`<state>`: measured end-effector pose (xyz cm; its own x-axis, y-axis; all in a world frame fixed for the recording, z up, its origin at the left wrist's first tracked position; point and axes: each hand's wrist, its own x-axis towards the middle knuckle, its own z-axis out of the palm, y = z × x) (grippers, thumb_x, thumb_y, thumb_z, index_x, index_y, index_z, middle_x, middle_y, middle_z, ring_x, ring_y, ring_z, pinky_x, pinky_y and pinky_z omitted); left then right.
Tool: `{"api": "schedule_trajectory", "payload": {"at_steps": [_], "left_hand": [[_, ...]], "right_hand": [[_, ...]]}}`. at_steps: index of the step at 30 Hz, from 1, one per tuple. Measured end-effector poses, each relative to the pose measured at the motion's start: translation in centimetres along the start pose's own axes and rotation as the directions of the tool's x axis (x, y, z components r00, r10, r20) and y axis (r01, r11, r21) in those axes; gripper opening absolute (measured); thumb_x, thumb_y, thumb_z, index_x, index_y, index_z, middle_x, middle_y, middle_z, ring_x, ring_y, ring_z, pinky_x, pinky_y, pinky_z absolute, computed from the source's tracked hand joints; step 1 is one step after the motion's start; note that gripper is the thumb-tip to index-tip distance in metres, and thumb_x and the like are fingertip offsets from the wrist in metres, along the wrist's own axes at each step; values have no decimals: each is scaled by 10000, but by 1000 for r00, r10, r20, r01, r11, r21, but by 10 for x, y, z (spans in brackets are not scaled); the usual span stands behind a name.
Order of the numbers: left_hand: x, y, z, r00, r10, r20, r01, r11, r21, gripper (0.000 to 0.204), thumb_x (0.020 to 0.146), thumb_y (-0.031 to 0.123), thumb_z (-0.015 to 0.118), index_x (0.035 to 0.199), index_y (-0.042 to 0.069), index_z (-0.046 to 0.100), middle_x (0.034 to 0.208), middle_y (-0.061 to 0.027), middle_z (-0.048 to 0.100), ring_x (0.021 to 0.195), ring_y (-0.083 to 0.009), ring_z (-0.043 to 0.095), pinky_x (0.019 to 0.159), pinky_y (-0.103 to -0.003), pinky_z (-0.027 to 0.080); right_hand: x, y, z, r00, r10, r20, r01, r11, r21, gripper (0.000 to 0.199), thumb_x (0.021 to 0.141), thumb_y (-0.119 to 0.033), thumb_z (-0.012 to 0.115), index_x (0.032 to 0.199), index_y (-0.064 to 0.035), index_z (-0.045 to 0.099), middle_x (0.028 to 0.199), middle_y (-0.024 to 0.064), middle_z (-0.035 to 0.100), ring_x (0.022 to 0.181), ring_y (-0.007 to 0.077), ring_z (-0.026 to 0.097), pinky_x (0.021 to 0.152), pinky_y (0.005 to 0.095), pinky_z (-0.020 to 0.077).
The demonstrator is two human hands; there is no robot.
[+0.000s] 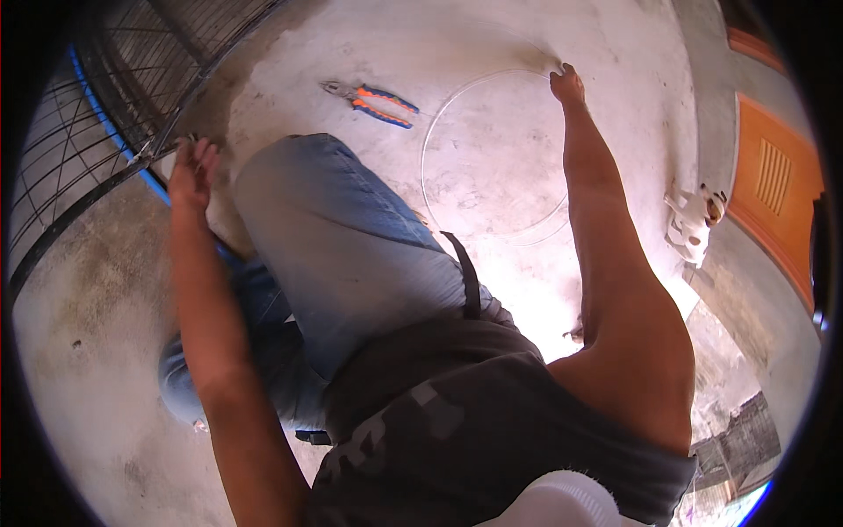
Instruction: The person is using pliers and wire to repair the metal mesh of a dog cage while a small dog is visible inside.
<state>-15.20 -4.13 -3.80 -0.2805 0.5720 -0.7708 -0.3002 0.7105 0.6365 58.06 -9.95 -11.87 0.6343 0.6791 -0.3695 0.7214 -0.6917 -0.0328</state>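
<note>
My right hand [568,86] reaches far out over the floor, its fingers closed on a large loop of thin pale wire [423,164]. The loop spreads over the concrete to the left of and below that hand. Over on the left, my left hand [194,174] is raised beside the black wire mesh frame [63,218], its fingers stretched out and slightly blurred, with nothing seen held. A pair of pliers [373,101] with orange and blue handles lies on the floor between my hands, beyond my knee.
A blue tube [102,116] runs along the mesh frame. My bent leg in jeans [338,220] fills the middle. On the right, a white dog with brown patches [694,224] is near an orange panel with slats [773,180]. Pale concrete floor [386,44] spreads ahead.
</note>
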Motion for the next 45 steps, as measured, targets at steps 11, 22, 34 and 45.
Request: {"api": "schedule_trajectory", "payload": {"at_steps": [11, 22, 34, 45], "left_hand": [[2, -50, 86, 742, 502, 445, -664, 645, 379, 330, 909, 308, 642, 1141, 74, 668, 1032, -34, 672, 857, -152, 631, 739, -288, 520], [-63, 4, 133, 811, -152, 566, -177, 857, 483, 356, 952, 217, 567, 1263, 47, 600, 1068, -87, 677, 872, -174, 617, 751, -284, 527], [-62, 36, 165, 741, -271, 614, -181, 801, 571, 346, 922, 121, 496, 1249, 41, 575, 989, -104, 681, 610, -97, 570, 600, -270, 517], [-120, 60, 234, 599, -266, 755, -246, 837, 490, 398, 896, 110, 506, 1280, 18, 556, 1068, -101, 651, 869, -175, 655, 755, -296, 544]], "right_hand": [[-109, -205, 1, 479, -871, -110, 862, 491, -131, 252, 840, -64, 527, 1049, -161, 631, 1034, 56, 620, 829, 277, 662, 677, 404, 546], [-135, -294, 0, 465, -875, -138, 878, 476, -58, 200, 875, -155, 576, 1070, -152, 621, 1062, 64, 623, 813, 296, 662, 661, 414, 546], [-260, -228, 58, 683, -712, 162, 710, 699, 83, 826, 743, -263, 774, 1416, -115, 319, 1317, 168, 440, 966, 345, 647, 728, 430, 564], [-242, -198, 29, 734, -429, 526, 189, 874, 448, 437, 784, -214, 623, 1182, -62, 523, 960, 181, 637, 881, 291, 655, 765, 385, 504]]}}
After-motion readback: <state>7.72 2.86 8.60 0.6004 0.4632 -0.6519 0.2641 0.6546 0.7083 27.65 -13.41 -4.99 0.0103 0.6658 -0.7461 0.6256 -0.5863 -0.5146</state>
